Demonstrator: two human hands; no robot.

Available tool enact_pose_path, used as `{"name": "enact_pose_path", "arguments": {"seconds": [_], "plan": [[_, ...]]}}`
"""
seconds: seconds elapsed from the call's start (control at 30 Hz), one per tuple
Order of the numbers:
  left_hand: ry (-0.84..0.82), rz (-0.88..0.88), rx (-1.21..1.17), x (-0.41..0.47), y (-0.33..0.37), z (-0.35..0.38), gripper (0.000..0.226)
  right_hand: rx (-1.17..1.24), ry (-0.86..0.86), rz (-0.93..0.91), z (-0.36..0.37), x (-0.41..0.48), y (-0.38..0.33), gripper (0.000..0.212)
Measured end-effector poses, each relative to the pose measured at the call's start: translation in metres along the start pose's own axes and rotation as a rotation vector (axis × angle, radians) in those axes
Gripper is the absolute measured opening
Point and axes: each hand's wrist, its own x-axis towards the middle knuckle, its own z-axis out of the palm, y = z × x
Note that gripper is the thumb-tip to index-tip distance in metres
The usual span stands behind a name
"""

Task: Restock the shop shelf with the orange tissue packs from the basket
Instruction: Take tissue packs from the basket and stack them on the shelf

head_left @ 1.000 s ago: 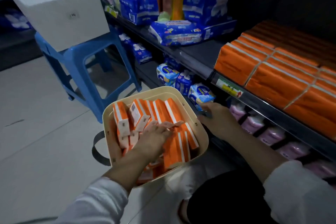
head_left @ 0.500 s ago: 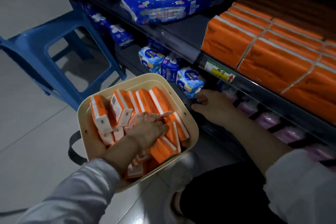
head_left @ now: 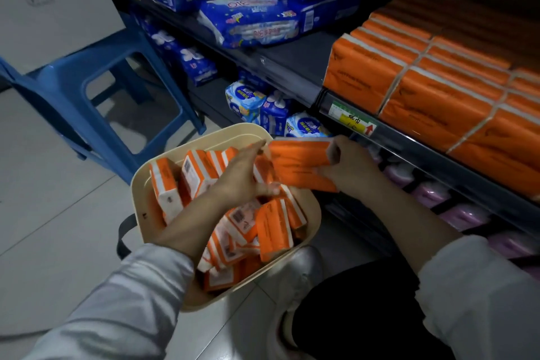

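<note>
Where the held pack (head_left: 301,166) is: I see it up in the air over the basket's 1 o'clock edge, its wide orange side facing me, just under the front lip of the shelf.
Right hand (head_left: 350,166): it grips the pack's 3 o'clock end, with the fingers curled round the white end.
Left hand (head_left: 242,175): it sits at the pack's 9 o'clock end. The fingers look straight and close together and lie against the pack. I cannot tell if the thumb pinches it.
Basket (head_left: 140,184): cream, on the floor at 6 o'clock in my view, with a dark handle on its 9 o'clock side.
Packs in the basket (head_left: 271,228): lots of orange and white ones in a jumble, some on end, some tipped over.
Shelf (head_left: 292,67): dark, running from 11 o'clock to 4 o'clock.
Orange packs on the shelf (head_left: 432,102): neat rows at 2 o'clock, pressed side by side.
Price tag (head_left: 353,121): yellow and green, on the shelf lip, at 12 o'clock from my right hand.
Blue packs (head_left: 251,23): at 12 o'clock on the same shelf.
Pink packs (head_left: 458,213): on the lower shelf at 4 o'clock.
Blue stool (head_left: 96,90): at 10 o'clock, with a white box (head_left: 52,3) on top.
Shoe (head_left: 295,272): pale, right beside the basket's 5 o'clock side.
</note>
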Motion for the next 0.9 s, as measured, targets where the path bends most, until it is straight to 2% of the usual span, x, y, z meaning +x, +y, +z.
{"name": "enact_pose_path", "arguments": {"seconds": [0.07,0.13,0.27,0.33,0.43,0.57,0.63,0.73,0.8,0.9], "plan": [[-0.123,-0.101,0.104,0.000,-0.013,0.023,0.096,0.042,0.087,0.058,-0.006,0.005,0.006,0.037],[-0.243,-0.086,0.270,0.000,-0.026,0.045,0.091,0.111,0.140,0.099,-0.008,0.010,0.011,0.037],[-0.329,0.163,0.727,0.004,-0.034,0.068,0.073,0.202,0.152,0.154,-0.009,0.017,0.016,0.037],[-0.314,0.264,0.852,0.007,-0.032,0.074,0.057,0.211,0.136,0.171,-0.010,0.020,0.016,0.037],[-0.375,0.360,0.967,0.010,-0.040,0.087,0.051,0.213,0.123,0.184,-0.010,0.024,0.018,0.036],[-0.317,0.343,1.037,0.006,-0.044,0.090,0.059,0.192,0.126,0.204,-0.010,0.027,0.016,0.036],[-0.267,0.348,1.028,0.002,-0.044,0.086,0.056,0.201,0.127,0.208,-0.009,0.026,0.014,0.035],[-0.131,0.350,0.990,-0.005,-0.044,0.071,0.057,0.231,0.135,0.211,-0.009,0.023,0.011,0.035],[-0.122,0.265,0.944,-0.009,-0.043,0.056,0.063,0.259,0.152,0.202,-0.009,0.020,0.009,0.035],[-0.159,0.034,0.767,-0.013,-0.040,0.032,0.057,0.273,0.179,0.172,-0.011,0.011,0.003,0.036]]}}
